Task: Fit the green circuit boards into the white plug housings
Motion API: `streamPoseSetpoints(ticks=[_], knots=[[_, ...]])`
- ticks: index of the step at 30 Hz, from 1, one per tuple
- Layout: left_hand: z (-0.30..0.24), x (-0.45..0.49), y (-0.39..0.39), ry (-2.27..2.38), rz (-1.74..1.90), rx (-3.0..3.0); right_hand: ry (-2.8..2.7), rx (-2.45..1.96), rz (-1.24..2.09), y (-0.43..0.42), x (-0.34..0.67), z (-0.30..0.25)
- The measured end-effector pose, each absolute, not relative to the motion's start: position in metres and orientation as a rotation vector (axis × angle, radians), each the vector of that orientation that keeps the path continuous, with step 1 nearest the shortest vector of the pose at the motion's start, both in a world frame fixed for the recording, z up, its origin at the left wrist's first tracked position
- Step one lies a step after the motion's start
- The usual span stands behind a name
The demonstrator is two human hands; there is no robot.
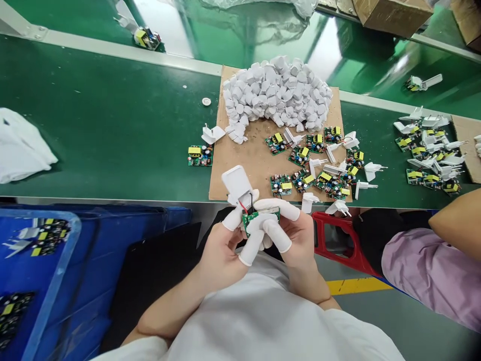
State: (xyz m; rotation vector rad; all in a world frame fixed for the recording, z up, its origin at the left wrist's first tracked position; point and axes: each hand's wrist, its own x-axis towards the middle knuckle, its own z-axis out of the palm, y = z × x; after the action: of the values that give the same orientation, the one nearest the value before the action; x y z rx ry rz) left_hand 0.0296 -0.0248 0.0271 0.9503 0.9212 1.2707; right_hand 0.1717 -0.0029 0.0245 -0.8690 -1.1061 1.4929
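Note:
Both hands wear white finger cots and meet in front of my body at the bench edge. A green circuit board (247, 219) is pinched between them, and red and black wires join it to a white plug housing (237, 183) that tilts up above the fingers. My left hand (229, 248) is closed on the board's left and lower side. My right hand (291, 230) grips its right side, thumb and forefinger pressed on it. The fingers cover most of the board. Beyond them, a cardboard sheet (240, 155) carries a heap of small white pieces (278, 93).
Several boards with white plugs (323, 175) lie on the cardboard's right side, more (432, 150) farther right. One board (200, 156) sits left. A blue bin (71, 240) holds boards at lower left. A red stool (338, 238) and another person's arm (456, 220) are at right.

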Motion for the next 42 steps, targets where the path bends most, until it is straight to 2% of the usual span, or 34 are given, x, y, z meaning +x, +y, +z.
streamPoseSetpoints(ticks=[14,21,27,32,35,38,42], knots=[[0.012,0.043,-0.02,1.165,1.433,0.996,-1.069,-0.864,1.471,0.009,0.159,0.022],[0.013,0.042,-0.013,1.029,1.489,0.908,-1.062,-0.896,1.48,0.01,0.159,0.018],[0.022,0.048,-0.005,1.09,1.584,0.905,-1.094,-0.837,1.484,0.003,0.165,0.017],[0.02,0.043,-0.004,1.065,1.373,0.787,-1.05,-0.896,1.432,0.002,0.161,0.017],[0.017,0.035,-0.007,0.889,1.276,0.776,-0.996,-0.942,1.406,0.004,0.16,0.015],[0.015,0.026,-0.01,0.731,1.212,0.757,-0.93,-0.946,1.449,0.006,0.162,0.013],[0.019,0.018,-0.015,0.767,1.153,0.743,-0.915,-0.958,1.567,0.003,0.168,0.015]])
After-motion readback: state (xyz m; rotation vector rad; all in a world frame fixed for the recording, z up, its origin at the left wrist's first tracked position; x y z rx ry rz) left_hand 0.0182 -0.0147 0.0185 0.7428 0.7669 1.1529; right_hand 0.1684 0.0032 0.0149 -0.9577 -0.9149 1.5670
